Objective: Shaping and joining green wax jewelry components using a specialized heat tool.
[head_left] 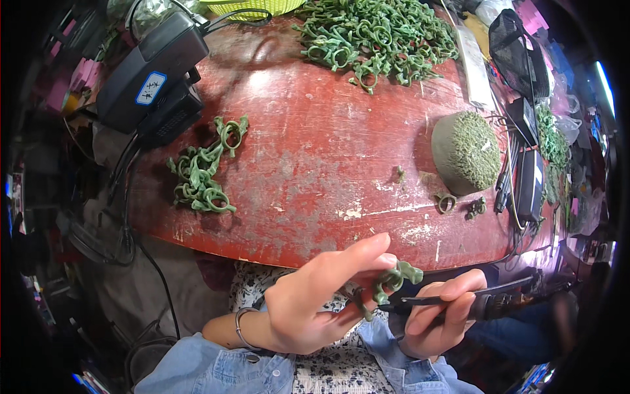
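My left hand (321, 295) is near the table's front edge, its fingers closed on a waxy green ring piece (390, 279) with a twisted, leafy top. My right hand (443, 315) pinches a slim dark pointed tool (433, 300), held nearly level. Its tip reaches the lower side of the green ring piece; whether it touches cannot be made out. A small cluster of similar green rings (200, 174) lies on the table to the left. At the far side is a large heap of them (380, 36). A loose green ring (445, 202) and small bits (476, 208) lie at the right.
A round grey-green block (466, 152) with a rough, crumbly top stands on the right of the worn red table (295, 171). Black boxes with cables (154, 79) crowd the left edge. A yellow basket (256, 6) and a white strip (476, 65) lie at the back.
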Available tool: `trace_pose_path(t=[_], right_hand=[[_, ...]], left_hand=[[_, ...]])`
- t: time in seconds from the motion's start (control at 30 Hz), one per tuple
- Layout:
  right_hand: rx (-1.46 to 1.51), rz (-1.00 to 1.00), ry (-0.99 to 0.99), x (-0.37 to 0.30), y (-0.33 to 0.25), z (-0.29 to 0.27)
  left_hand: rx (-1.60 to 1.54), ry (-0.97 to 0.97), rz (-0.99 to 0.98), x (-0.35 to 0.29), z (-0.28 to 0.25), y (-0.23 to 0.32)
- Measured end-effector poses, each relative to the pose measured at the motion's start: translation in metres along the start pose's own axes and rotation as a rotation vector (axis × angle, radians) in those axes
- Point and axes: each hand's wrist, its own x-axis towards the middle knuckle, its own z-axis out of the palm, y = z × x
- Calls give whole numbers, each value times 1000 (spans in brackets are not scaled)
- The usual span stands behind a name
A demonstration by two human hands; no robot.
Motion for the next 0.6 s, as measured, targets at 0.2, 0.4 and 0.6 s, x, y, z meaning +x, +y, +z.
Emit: trace_pose_path(t=[0.2, 0.4, 0.6], right_hand=[[-56, -231, 243, 6, 14, 5], [-157, -239, 315, 9, 9, 6], [-160, -123, 183, 7, 5, 6]], left_hand=[[-15, 73, -58, 3, 0, 7], [14, 92, -84, 3, 0, 4], [16, 114, -104, 3, 0, -2]])
